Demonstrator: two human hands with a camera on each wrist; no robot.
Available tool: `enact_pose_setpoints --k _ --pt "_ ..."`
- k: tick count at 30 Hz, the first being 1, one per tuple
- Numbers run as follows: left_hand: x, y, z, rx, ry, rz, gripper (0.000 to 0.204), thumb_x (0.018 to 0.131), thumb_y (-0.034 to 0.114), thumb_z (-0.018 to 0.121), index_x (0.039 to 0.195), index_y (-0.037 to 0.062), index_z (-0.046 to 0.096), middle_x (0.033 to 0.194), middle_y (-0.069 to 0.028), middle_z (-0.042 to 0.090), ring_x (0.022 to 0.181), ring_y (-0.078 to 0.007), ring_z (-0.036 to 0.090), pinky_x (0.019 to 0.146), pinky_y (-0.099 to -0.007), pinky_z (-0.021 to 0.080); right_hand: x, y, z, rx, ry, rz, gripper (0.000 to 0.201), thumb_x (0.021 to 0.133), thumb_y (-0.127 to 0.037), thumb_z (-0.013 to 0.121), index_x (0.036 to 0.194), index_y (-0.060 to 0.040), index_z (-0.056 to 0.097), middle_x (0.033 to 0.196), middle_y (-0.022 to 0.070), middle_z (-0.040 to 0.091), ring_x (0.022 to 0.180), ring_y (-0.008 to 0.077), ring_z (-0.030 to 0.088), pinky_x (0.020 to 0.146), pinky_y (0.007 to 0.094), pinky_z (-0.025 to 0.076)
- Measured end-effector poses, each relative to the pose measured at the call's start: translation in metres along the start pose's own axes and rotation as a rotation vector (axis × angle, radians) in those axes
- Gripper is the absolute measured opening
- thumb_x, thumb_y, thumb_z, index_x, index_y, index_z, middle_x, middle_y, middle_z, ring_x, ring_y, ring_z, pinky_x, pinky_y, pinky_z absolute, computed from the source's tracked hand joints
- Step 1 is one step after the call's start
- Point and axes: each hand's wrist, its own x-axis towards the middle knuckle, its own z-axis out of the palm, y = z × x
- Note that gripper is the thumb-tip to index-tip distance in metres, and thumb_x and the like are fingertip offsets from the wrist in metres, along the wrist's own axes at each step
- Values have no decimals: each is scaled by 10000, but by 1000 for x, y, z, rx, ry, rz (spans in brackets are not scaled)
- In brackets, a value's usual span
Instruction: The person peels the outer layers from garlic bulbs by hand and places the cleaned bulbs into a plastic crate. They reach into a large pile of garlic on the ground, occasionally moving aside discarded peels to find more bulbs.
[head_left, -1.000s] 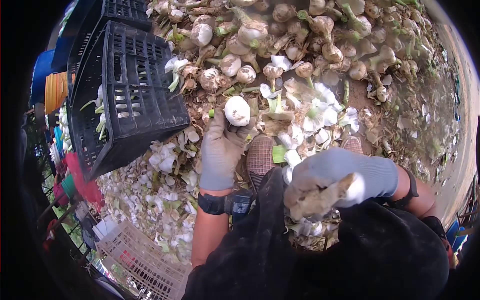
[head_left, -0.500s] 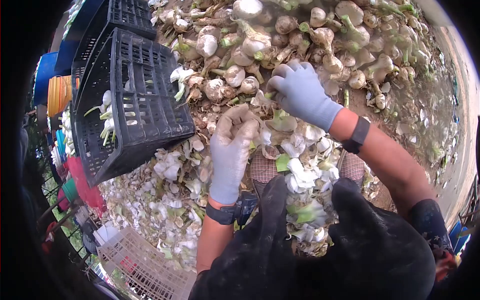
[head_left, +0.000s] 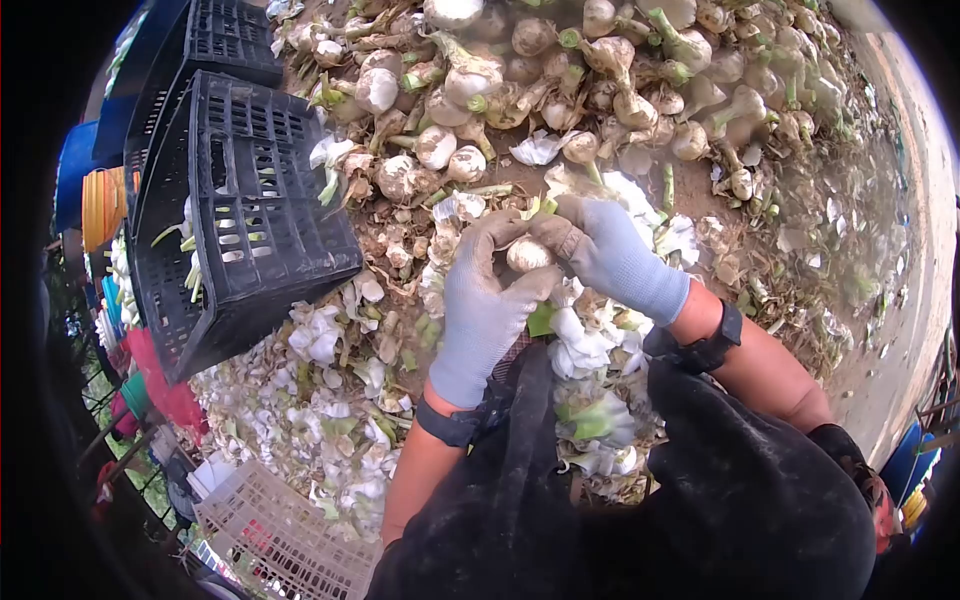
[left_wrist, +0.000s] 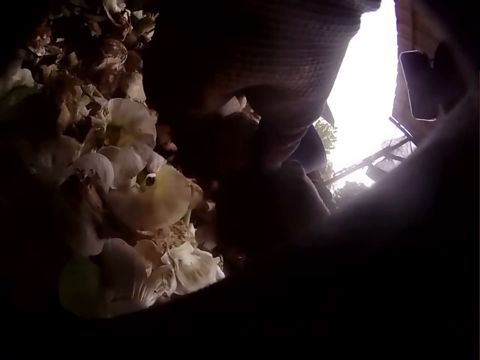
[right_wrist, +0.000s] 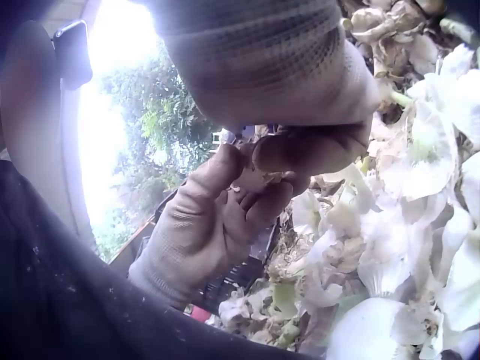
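Note:
A garlic bulb [head_left: 528, 254] with whitish, brown-marked skin sits between two gloved hands in the head view. My left hand [head_left: 480, 315] grips it from the left, thumb below and fingers above. From the other side my right hand [head_left: 622, 255] pinches it with curled fingers, which hide its right end. In the right wrist view the bulb [right_wrist: 253, 178] shows only partly among the fingers of the left hand [right_wrist: 199, 232] and the right hand [right_wrist: 277, 67]. The left wrist view is mostly dark, with peeled skins [left_wrist: 154, 199] lying beside the glove.
Untrimmed garlic bulbs [head_left: 630, 60] are heaped ahead. A black crate [head_left: 275, 190] with garlic inside lies on its side at the left. Loose skins [head_left: 320, 400] cover the ground, and between the legs lie more peelings [head_left: 600, 415]. A pale crate [head_left: 290, 530] stands at lower left.
The white bulb that the left hand held a second ago is gone from it. The right hand went from the lap to the heap, then back to the left hand, where both now hold a browner bulb.

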Motion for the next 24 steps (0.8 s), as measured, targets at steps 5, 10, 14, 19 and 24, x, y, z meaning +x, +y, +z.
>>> enact_pose_setpoints --k 5,10,14,19,24 --pt "-2 20 1 -313 -82 -216 466 768 -10 684 1194 -25 496 970 -99 618 792 -128 617 686 -236 514 -6 10 3 -106 46 -53 365 925 -350 564 836 3 592 647 202 561 600 340 573 572 405 440" --pt "1 10 -1 -375 -3 -119 411 797 -32 650 1176 -24 493 858 -58 629 609 -57 544 541 -168 428 -15 -4 1 372 -121 190 195 961 -182 506 934 -4 581 670 70 582 572 164 555 559 326 458" --pt "0 8 -4 -401 0 -100 397 765 -51 657 1136 -16 521 943 -71 614 707 -81 566 609 -198 466 -18 -1 2 382 -123 83 159 959 -111 477 976 -1 592 715 38 591 604 125 558 572 287 460" --pt "0 -4 -6 433 -25 436 476 709 -59 707 1148 -22 524 1214 -108 530 1046 -173 560 870 -274 483 -11 -1 4 233 -40 166 193 895 -155 563 972 15 608 711 131 615 669 181 594 628 337 468" --pt "-3 4 -10 -405 -42 8 369 771 -48 629 1126 21 552 1008 -87 586 812 -157 608 699 -254 513 -13 4 4 78 -46 79 186 838 -153 593 913 18 599 731 202 608 691 296 611 646 398 467"
